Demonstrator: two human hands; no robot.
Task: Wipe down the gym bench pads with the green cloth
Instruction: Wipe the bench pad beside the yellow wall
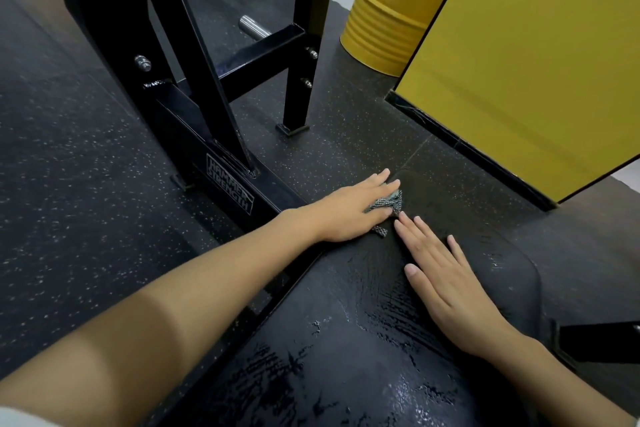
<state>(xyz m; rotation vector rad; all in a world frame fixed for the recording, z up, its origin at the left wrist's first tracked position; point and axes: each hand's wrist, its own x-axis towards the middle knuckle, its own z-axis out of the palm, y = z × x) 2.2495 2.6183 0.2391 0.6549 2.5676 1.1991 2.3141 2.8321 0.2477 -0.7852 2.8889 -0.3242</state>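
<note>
Two flat hands: left hand (346, 211) pins green cloth (389, 201) to bench pad (346, 340) with straight fingers (375, 178) to wipe; right hand (450, 281), at 5 o'clock, likely braces, empty.

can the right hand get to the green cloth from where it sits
Probably yes. The right hand lies flat on the bench pad with its fingertips just beside the green cloth and nothing between them. The left hand covers most of the cloth, though, so only its near edge is free.
</note>
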